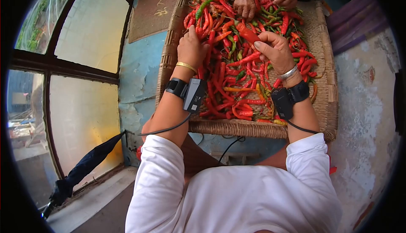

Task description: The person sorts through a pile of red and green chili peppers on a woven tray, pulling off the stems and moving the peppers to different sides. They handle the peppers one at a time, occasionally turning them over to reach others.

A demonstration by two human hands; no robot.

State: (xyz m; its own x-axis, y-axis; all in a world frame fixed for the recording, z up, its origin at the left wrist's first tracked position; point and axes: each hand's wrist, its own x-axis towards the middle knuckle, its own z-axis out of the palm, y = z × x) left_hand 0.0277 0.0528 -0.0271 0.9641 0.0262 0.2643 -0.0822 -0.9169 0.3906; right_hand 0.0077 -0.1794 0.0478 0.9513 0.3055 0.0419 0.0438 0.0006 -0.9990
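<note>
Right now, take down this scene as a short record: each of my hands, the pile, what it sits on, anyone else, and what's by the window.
Left hand: the left hand is at the pile's left side; whether it grips anything is unclear
Right hand: the right hand holds a red chili pepper above the pile
Pile: chili peppers, mostly red, some green and orange
Support: woven tray beneath the peppers
Others: a co-worker's hands at the tray's far side
By window: closed dark umbrella
</note>
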